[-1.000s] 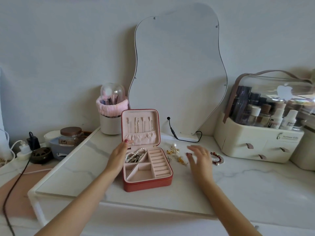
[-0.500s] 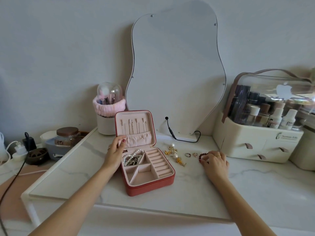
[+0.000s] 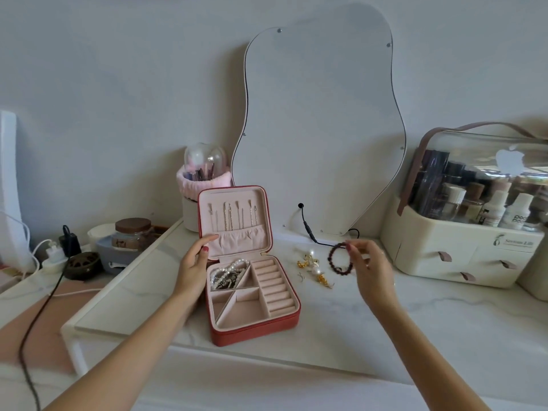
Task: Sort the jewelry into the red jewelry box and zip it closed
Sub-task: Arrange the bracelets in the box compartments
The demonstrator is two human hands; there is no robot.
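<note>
The red jewelry box [image 3: 255, 329] lies open on the white marble tabletop, its lid upright with several pins in it. A pearl necklace [image 3: 229, 272] fills the back left compartment. My left hand [image 3: 194, 265] grips the box's left side near the hinge, thumb on the lid's inner edge. My right hand [image 3: 369, 266] pinches a dark red bead bracelet [image 3: 336, 261] and holds it lifted above the table, right of the box. Gold and pearl earrings [image 3: 312, 266] lie on the table between the box and the bracelet.
A wavy mirror [image 3: 320, 129] leans on the wall behind, its black cable [image 3: 310, 231] trailing on the table. A cream cosmetics organizer [image 3: 450, 253] stands at the right, a brush holder [image 3: 201, 185] behind the box. Jars, bowls and chargers sit at the left.
My right hand reached right, closed on the bead bracelet on the table and has lifted it. My left hand stays on the box's left side.
</note>
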